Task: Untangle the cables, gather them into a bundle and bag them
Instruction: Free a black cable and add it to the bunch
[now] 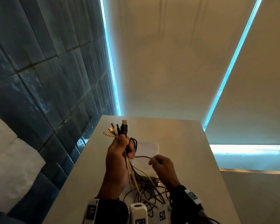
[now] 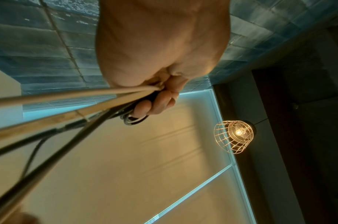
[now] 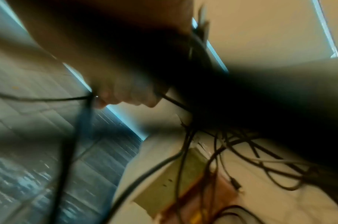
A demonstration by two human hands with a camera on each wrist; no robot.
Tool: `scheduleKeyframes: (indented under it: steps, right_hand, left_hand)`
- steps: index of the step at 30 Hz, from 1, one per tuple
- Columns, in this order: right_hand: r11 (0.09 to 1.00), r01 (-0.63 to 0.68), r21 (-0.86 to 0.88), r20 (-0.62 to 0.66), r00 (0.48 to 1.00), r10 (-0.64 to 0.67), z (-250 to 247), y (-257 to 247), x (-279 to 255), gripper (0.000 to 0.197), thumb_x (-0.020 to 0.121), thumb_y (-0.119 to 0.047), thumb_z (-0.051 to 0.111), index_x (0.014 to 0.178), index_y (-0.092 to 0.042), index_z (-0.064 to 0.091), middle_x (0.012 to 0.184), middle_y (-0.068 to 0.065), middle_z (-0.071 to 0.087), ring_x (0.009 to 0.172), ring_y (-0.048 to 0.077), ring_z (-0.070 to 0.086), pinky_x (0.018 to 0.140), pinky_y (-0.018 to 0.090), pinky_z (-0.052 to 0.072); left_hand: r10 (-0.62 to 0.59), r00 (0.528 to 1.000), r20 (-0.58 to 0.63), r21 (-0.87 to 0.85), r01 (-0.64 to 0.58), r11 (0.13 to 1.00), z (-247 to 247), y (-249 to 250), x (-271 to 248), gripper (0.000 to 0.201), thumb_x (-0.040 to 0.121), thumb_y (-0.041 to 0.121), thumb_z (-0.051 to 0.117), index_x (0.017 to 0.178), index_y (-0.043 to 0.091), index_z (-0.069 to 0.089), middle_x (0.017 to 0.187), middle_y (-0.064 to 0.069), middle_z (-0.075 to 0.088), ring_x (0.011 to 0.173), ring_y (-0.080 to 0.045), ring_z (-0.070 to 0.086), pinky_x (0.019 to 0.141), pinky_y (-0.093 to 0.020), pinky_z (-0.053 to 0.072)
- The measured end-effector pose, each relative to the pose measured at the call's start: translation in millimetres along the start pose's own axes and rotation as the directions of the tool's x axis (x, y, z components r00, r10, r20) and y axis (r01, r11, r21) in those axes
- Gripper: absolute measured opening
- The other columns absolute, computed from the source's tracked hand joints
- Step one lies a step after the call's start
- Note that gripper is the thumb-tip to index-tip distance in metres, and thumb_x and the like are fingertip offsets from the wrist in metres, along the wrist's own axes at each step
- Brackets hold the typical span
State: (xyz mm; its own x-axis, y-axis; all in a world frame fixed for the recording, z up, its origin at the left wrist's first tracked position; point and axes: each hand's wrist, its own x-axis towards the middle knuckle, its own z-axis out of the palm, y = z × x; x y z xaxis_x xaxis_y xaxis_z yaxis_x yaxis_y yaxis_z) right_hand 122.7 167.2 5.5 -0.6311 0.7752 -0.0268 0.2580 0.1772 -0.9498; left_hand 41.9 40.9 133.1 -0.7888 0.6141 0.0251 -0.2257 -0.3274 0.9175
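I'm gripping the cables (image 1: 122,135) in my left hand (image 1: 118,160), plugs fanned upward above the bench (image 1: 184,159); they're feeling light, limp, smooth-jacketed. My right hand (image 1: 162,165) is pinching one thin dark strand (image 1: 142,157) near the fist, tails trailing onto the clear bag (image 1: 149,148).

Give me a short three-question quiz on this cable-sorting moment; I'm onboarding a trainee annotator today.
1. True or false: the left hand grips the connector ends fanned upward.
2. What does the right hand pinch? A) a white plug B) a thin dark cable C) the bag
3. Where does the loose tangle lie?

Key: 1 true. 2 B. 3 On the white table, between the wrists.
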Motion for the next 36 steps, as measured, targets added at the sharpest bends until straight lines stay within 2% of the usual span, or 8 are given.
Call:
scheduleKeyframes:
  steps: [6, 9, 12, 15, 20, 25, 33, 36]
  right_hand:
    - [0.910, 0.189, 0.368, -0.013, 0.980, -0.199, -18, -69, -12, 0.019, 0.092, -0.010, 0.057, 0.075, -0.007, 0.064, 0.054, 0.002, 0.039, 0.048, 0.011, 0.031, 0.044, 0.020, 0.027]
    - [0.873, 0.282, 0.397, 0.094, 0.934, -0.344, -20, -91, -25, 0.019, 0.091, -0.014, 0.057, 0.074, -0.009, 0.064, 0.055, -0.005, 0.044, 0.050, 0.009, 0.035, 0.047, 0.019, 0.030]
    - [0.874, 0.308, 0.377, 0.197, 0.895, -0.400, -19, -94, -33, 0.023, 0.094, -0.007, 0.055, 0.074, -0.011, 0.065, 0.057, -0.010, 0.051, 0.053, 0.005, 0.041, 0.052, 0.014, 0.034]
    - [0.888, 0.274, 0.368, 0.275, 0.881, -0.386, -18, -85, -36, 0.023, 0.092, -0.006, 0.055, 0.072, -0.012, 0.064, 0.058, -0.008, 0.050, 0.055, 0.007, 0.042, 0.054, 0.015, 0.034]
    - [0.906, 0.203, 0.372, 0.317, 0.890, -0.329, -13, -67, -34, 0.027, 0.094, -0.003, 0.053, 0.070, -0.012, 0.061, 0.059, -0.009, 0.048, 0.055, 0.005, 0.038, 0.054, 0.013, 0.033]
    - [0.925, 0.175, 0.336, 0.262, 0.926, -0.271, -9, -40, -28, 0.026, 0.094, -0.014, 0.055, 0.072, -0.003, 0.061, 0.062, -0.005, 0.047, 0.058, 0.010, 0.036, 0.055, 0.016, 0.032]
    - [0.973, 0.110, 0.201, 0.215, 0.964, -0.153, -9, -13, -24, 0.025, 0.094, -0.004, 0.053, 0.071, 0.000, 0.061, 0.063, -0.009, 0.054, 0.059, 0.005, 0.043, 0.059, 0.015, 0.038]
    - [0.977, 0.072, 0.200, 0.210, 0.971, -0.114, -9, -13, -26, 0.025, 0.094, -0.003, 0.051, 0.070, 0.000, 0.060, 0.064, 0.004, 0.047, 0.053, 0.005, 0.042, 0.051, 0.014, 0.042]
  left_hand:
    - [-0.015, 0.998, -0.068, 0.173, 0.026, 0.985, 2, -13, 2, 0.034, 0.103, 0.021, 0.035, 0.075, 0.009, 0.050, 0.058, -0.003, 0.056, 0.061, -0.023, 0.043, 0.061, -0.033, 0.035]
    - [-0.036, 0.994, -0.107, 0.209, 0.058, 0.976, 6, -17, 2, 0.037, 0.103, 0.021, 0.035, 0.077, 0.006, 0.057, 0.066, -0.010, 0.062, 0.066, -0.024, 0.048, 0.064, -0.033, 0.039]
    - [-0.077, 0.992, -0.101, 0.125, 0.089, 0.988, 6, -16, 3, 0.037, 0.102, 0.024, 0.035, 0.087, 0.005, 0.063, 0.079, -0.012, 0.067, 0.076, -0.025, 0.060, 0.074, -0.035, 0.046]
    - [-0.095, 0.995, -0.029, -0.010, 0.095, 0.995, 3, -11, 2, 0.039, 0.100, 0.028, 0.035, 0.094, -0.003, 0.058, 0.085, -0.017, 0.067, 0.083, -0.028, 0.065, 0.081, -0.039, 0.048]
    - [-0.062, 0.998, 0.015, -0.202, 0.064, 0.977, 5, -4, -4, 0.028, 0.096, 0.028, 0.040, 0.076, 0.008, 0.044, 0.069, -0.007, 0.052, 0.068, -0.022, 0.052, 0.072, -0.035, 0.042]
    - [-0.019, 0.999, 0.025, -0.170, 0.023, 0.985, 4, 0, -8, 0.026, 0.089, 0.033, 0.043, 0.074, 0.011, 0.044, 0.065, -0.003, 0.053, 0.054, -0.015, 0.043, 0.062, -0.030, 0.036]
    - [0.017, 0.997, 0.074, -0.142, -0.006, 0.990, 4, 1, -11, 0.029, 0.091, 0.035, 0.040, 0.073, 0.012, 0.042, 0.064, -0.001, 0.048, 0.052, -0.014, 0.036, 0.059, -0.029, 0.033]
    - [0.027, 0.997, 0.079, -0.143, -0.015, 0.990, 4, 2, -13, 0.029, 0.091, 0.034, 0.040, 0.073, 0.012, 0.042, 0.065, -0.001, 0.048, 0.052, -0.014, 0.036, 0.060, -0.030, 0.032]
